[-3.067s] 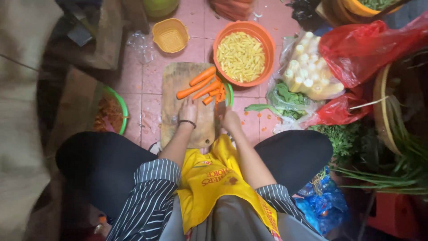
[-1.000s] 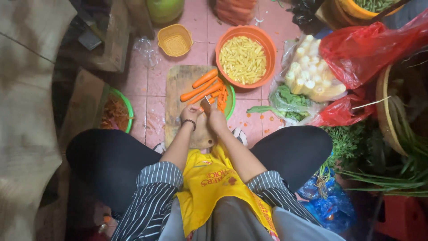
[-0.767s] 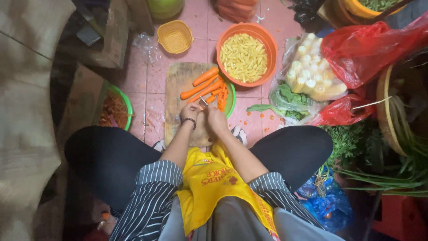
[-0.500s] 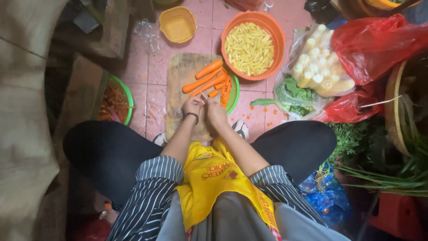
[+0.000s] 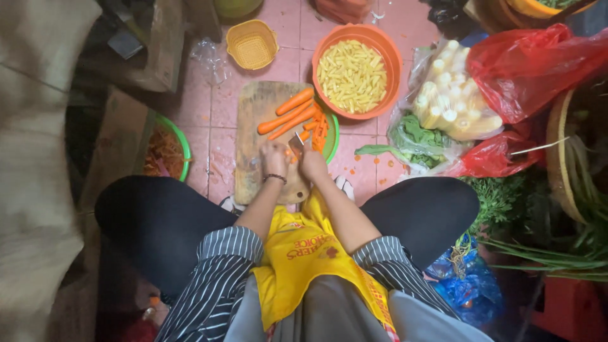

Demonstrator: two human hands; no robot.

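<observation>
Pink floor tiles (image 5: 278, 66) carry a wooden cutting board (image 5: 263, 107). Compared with three seconds back, both hands have drawn together at mid-board: the left hand (image 5: 273, 158) now curls its fingers over a carrot piece (image 5: 290, 156), and the right hand (image 5: 313, 166) grips what looks like a small knife (image 5: 296, 144), so slicing is underway. Whole carrots (image 5: 288, 116) lie beyond; cut sticks fill the green plate (image 5: 330, 130). An orange basin (image 5: 391, 60) holds pale yellow pieces; the yellow basket (image 5: 252, 44) sits empty.
</observation>
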